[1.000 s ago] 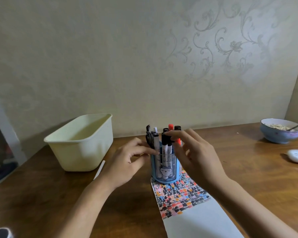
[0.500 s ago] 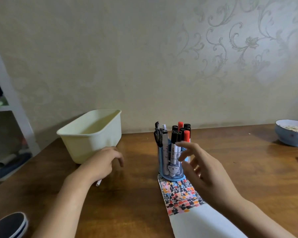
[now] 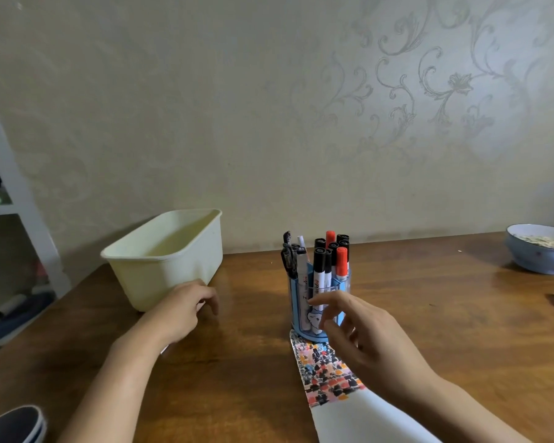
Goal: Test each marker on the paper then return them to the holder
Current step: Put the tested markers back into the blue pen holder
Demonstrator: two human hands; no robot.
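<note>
Right hand (image 3: pixel 370 338): fingers spread and relaxed, empty, raised just in front of holder (image 3: pixel 317 302); contact with holder not discernible. Left hand (image 3: pixel 181 310): fingers loosely curled, empty, on table (image 3: pixel 429 314) beside cream bin (image 3: pixel 167 260). Markers (image 3: pixel 328 260) upright in holder. Holder at far end of paper (image 3: pixel 327 372).

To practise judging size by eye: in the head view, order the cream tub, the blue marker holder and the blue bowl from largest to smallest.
1. cream tub, clearly largest.
2. blue marker holder and blue bowl look alike; the bowl is cut off at the edge, so unranked.
</note>
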